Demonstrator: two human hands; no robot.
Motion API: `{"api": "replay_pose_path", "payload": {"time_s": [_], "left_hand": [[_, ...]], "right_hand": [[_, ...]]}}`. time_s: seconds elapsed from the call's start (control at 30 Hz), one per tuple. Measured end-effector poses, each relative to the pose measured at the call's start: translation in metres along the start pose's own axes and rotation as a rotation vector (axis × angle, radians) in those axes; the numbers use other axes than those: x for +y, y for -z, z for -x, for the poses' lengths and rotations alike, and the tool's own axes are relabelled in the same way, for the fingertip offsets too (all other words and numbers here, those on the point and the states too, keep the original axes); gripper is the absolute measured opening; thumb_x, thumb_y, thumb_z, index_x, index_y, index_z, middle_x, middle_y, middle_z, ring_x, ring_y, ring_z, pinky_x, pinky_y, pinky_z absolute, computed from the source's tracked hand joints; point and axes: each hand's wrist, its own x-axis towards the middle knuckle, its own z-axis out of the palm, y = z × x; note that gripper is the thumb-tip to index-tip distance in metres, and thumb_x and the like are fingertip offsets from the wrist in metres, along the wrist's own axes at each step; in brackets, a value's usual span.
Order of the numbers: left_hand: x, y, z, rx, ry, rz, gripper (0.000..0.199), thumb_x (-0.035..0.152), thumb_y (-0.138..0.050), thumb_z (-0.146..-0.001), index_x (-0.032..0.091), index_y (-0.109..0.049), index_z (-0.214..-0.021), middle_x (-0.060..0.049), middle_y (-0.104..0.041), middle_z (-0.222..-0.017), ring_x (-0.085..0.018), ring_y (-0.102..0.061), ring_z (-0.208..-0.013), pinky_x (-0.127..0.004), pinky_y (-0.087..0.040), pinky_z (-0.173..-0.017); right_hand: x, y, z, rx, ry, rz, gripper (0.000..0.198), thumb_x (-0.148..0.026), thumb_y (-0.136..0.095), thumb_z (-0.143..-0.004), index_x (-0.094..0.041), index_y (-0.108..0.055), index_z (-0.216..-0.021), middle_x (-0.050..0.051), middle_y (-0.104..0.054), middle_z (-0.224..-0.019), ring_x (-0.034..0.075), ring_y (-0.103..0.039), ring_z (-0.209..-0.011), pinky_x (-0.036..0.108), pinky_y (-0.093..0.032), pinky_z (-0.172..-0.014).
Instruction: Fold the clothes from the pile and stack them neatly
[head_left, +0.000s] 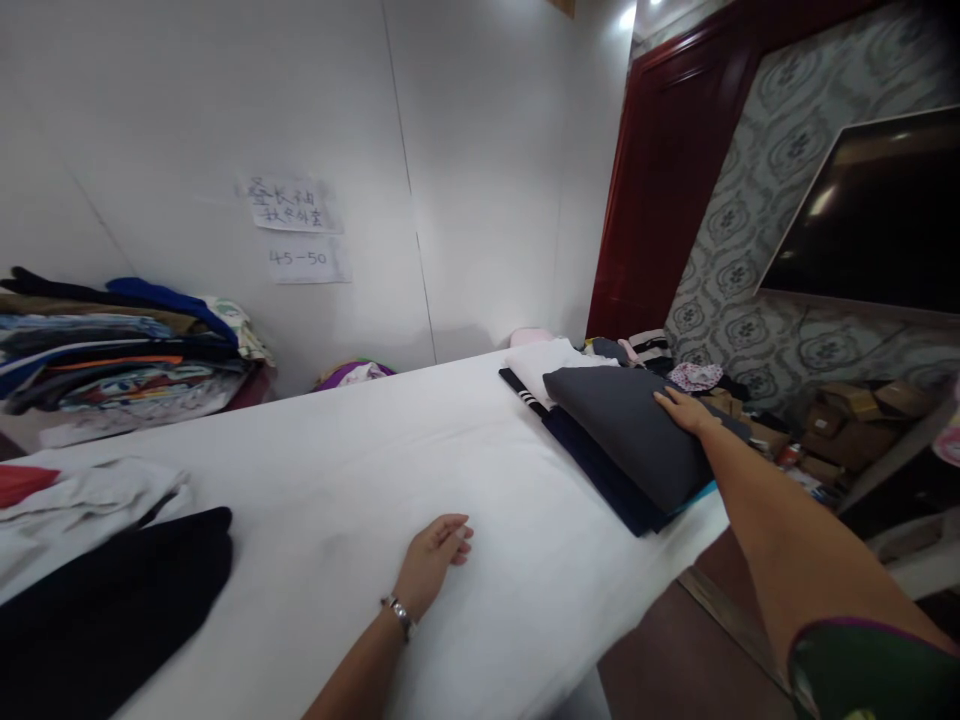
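My right hand (684,410) lies stretched out on top of a folded dark grey garment (626,415), near its right edge. Under that garment are folded navy cloth (600,475) and a black piece with white stripes, with a white folded garment (544,362) behind. Over the white-covered table (337,490), my left hand (435,555) is held with loosely bent fingers and nothing visible in it. A metal bracelet or watch (400,615) is on that wrist. A black garment (127,600) lies at the lower left, beside a crumpled white garment (97,500) and some red cloth.
A tall stack of folded clothes (127,350) stands beyond the table at the left. Two handwritten paper sheets (292,205) hang on the white wall. Cardboard boxes (840,425) and loose clothes sit at the right, below a wall-mounted screen (874,215). The table's edge drops off at the lower right.
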Motion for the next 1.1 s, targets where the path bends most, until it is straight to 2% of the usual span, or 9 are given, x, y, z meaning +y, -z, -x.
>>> {"api": "replay_pose_path", "payload": {"time_s": [0.2,0.33,0.47,0.57,0.7,0.8,0.93,1.0,1.1], "left_hand": [[-0.002,-0.002,0.002,-0.007,-0.045,0.011,0.041,0.05,-0.069,-0.058,0.017,-0.064,-0.084,-0.005,-0.067,-0.076,-0.015,-0.06,-0.064,-0.029,-0.05,-0.06],[-0.008,-0.001,-0.001,-0.023,-0.057,0.031,0.041,0.049,-0.071,-0.058,0.017,-0.064,-0.084,-0.005,-0.068,-0.075,-0.015,-0.06,-0.064,-0.029,-0.05,-0.059],[-0.01,-0.001,-0.003,-0.032,-0.06,0.035,0.041,0.049,-0.073,-0.057,0.017,-0.065,-0.083,-0.004,-0.068,-0.073,-0.014,-0.061,-0.062,-0.028,-0.051,-0.058],[-0.01,0.0,-0.003,-0.041,-0.08,0.032,0.042,0.049,-0.072,-0.057,0.017,-0.065,-0.083,-0.004,-0.068,-0.073,-0.014,-0.061,-0.062,-0.028,-0.051,-0.058],[-0.009,0.0,-0.002,-0.035,-0.088,0.014,0.042,0.05,-0.071,-0.057,0.017,-0.064,-0.083,-0.004,-0.068,-0.074,-0.014,-0.061,-0.062,-0.028,-0.051,-0.058],[-0.01,0.001,0.001,-0.049,-0.096,0.003,0.04,0.049,-0.071,-0.058,0.018,-0.064,-0.083,-0.004,-0.068,-0.075,-0.014,-0.061,-0.063,-0.028,-0.051,-0.06],[-0.01,0.0,0.002,-0.073,-0.098,-0.018,0.036,0.045,-0.071,-0.059,0.018,-0.065,-0.082,-0.003,-0.068,-0.073,-0.014,-0.061,-0.063,-0.028,-0.051,-0.062],[-0.012,-0.001,0.002,-0.083,-0.105,-0.03,0.034,0.043,-0.071,-0.059,0.018,-0.065,-0.082,-0.003,-0.068,-0.072,-0.014,-0.061,-0.063,-0.028,-0.051,-0.062],[-0.015,0.0,0.0,-0.105,-0.133,-0.048,0.028,0.041,-0.069,-0.062,0.019,-0.064,-0.078,-0.001,-0.066,-0.068,-0.014,-0.06,-0.061,-0.027,-0.05,-0.061]], "right_hand": [[-0.01,0.009,0.008,0.01,-0.023,-0.06,0.066,-0.064,-0.043,-0.08,-0.025,-0.049,-0.132,0.015,-0.04,-0.143,0.034,-0.035,-0.132,0.066,-0.024,-0.101],[-0.036,0.022,0.026,0.068,-0.15,0.02,0.063,-0.062,-0.041,-0.083,-0.023,-0.051,-0.131,0.019,-0.038,-0.144,0.039,-0.028,-0.134,0.071,-0.02,-0.099],[-0.09,0.028,0.054,0.111,0.093,0.109,0.057,-0.057,-0.031,-0.09,-0.026,-0.045,-0.136,0.013,-0.032,-0.149,0.034,-0.022,-0.138,0.068,-0.017,-0.102],[-0.13,0.021,0.071,0.02,0.318,0.141,0.059,-0.059,-0.031,-0.09,-0.029,-0.038,-0.141,0.009,-0.028,-0.152,0.031,-0.017,-0.14,0.064,-0.014,-0.106],[-0.16,0.015,0.083,-0.205,0.352,0.19,0.057,-0.056,-0.034,-0.091,-0.026,-0.042,-0.139,0.011,-0.034,-0.15,0.034,-0.024,-0.138,0.066,-0.014,-0.105],[-0.181,0.011,0.097,-0.172,0.365,0.186,0.05,-0.045,-0.034,-0.093,-0.019,-0.047,-0.135,0.015,-0.038,-0.146,0.036,-0.023,-0.137,0.068,-0.009,-0.104],[-0.222,-0.021,0.148,-0.195,0.574,0.135,0.044,-0.038,-0.046,-0.091,-0.024,-0.05,-0.132,0.009,-0.04,-0.146,0.028,-0.022,-0.139,0.055,-0.009,-0.11],[-0.242,-0.05,0.184,-0.267,0.681,0.089,0.044,-0.04,-0.051,-0.088,-0.028,-0.052,-0.13,0.007,-0.043,-0.145,0.026,-0.029,-0.137,0.051,-0.017,-0.11],[-0.267,-0.097,0.236,-0.441,0.802,-0.191,0.044,-0.036,-0.057,-0.083,-0.026,-0.056,-0.126,0.009,-0.043,-0.144,0.029,-0.029,-0.137,0.056,-0.015,-0.109]]}}
